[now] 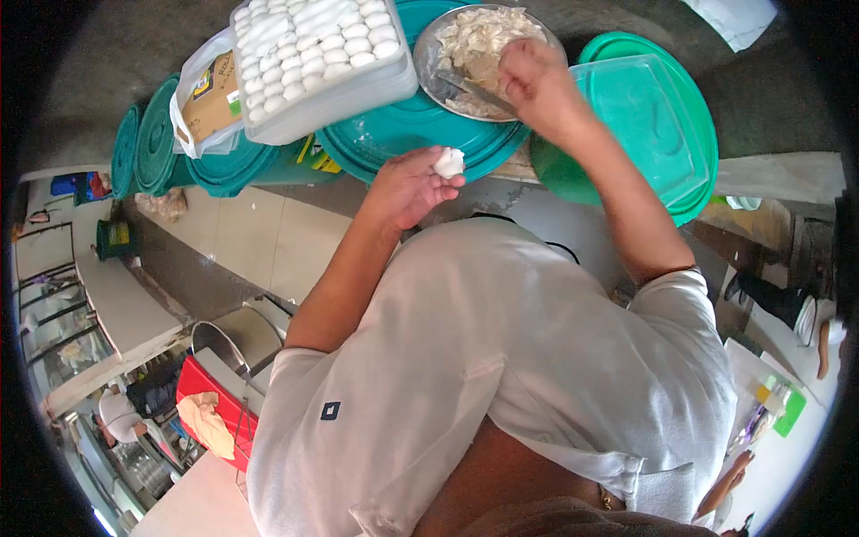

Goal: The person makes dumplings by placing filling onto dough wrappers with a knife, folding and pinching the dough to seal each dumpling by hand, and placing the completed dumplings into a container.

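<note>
A piece of white dough (449,163) rests at the fingertips of my left hand (414,188), in front of a teal lid. My right hand (534,85) is closed round the end of a flat utensil (479,92), whose blade reaches into a metal bowl (557,45). Pale, shredded-looking filling (483,38) fills much of that bowl. To the left, a clear plastic container (331,97) is packed with rows of small white dough balls (313,54).
Teal lids (385,143) lie under the bowl and container. A clear lid (631,125) sits on a green one at the right. A cardboard box (213,100) in a plastic bag stands left. Other people's arms (723,483) show lower right.
</note>
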A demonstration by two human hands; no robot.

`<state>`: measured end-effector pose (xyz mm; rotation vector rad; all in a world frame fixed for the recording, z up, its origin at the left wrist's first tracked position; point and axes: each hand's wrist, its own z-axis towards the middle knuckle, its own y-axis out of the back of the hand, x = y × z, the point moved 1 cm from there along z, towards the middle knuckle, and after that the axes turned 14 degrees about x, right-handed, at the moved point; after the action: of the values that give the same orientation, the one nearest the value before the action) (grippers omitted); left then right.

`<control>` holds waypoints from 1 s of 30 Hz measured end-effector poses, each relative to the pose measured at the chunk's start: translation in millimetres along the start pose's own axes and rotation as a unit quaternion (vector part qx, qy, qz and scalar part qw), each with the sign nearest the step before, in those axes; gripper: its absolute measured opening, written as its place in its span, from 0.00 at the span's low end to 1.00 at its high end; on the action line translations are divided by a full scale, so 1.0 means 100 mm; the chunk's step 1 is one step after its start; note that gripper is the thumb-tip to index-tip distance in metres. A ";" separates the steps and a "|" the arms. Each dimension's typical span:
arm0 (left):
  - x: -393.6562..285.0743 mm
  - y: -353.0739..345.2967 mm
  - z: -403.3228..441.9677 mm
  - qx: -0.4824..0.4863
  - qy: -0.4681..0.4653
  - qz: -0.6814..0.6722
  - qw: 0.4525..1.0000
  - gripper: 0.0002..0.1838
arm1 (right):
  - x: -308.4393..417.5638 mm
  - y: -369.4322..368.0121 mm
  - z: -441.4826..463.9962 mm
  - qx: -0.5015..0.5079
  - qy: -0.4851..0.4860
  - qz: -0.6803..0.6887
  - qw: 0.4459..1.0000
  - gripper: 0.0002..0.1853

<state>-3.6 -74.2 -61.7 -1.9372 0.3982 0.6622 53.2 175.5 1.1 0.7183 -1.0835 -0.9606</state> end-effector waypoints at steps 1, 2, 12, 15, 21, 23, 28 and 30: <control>0.02 0.02 0.01 0.005 0.000 -0.003 1.000 0.15 | 0.16 0.27 0.07 -0.030 0.029 0.010 0.999 0.06; 0.03 0.03 0.03 0.012 0.000 -0.004 1.000 0.15 | 0.34 0.59 0.14 -0.062 0.057 0.019 0.996 0.06; -0.01 -0.04 0.03 -0.007 0.005 0.017 1.000 0.16 | -0.33 0.09 -0.03 0.121 -0.131 0.180 0.967 0.07; -0.02 0.02 0.02 -0.030 0.000 0.003 1.000 0.16 | -0.24 0.12 -0.04 0.043 -0.141 0.071 0.987 0.09; -0.07 -0.01 0.07 0.045 -0.032 -0.019 0.998 0.16 | 0.07 0.00 -0.15 0.177 -0.155 -0.003 0.972 0.14; -0.09 -0.03 0.08 0.043 -0.049 -0.016 0.998 0.17 | 0.21 -0.26 -0.27 0.216 -0.187 -0.029 0.958 0.15; -0.16 -0.14 0.03 0.044 -0.094 0.000 0.995 0.19 | 0.50 -0.45 -0.52 0.349 -0.232 -0.037 0.907 0.19; -0.17 -0.18 0.01 0.040 -0.105 0.002 0.994 0.19 | 0.49 -0.56 -0.65 0.262 -0.174 0.006 0.949 0.18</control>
<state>-7.6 -65.7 -39.0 -1.7715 0.2930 0.8310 106.9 109.3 -49.1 0.9914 -1.6881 -0.8094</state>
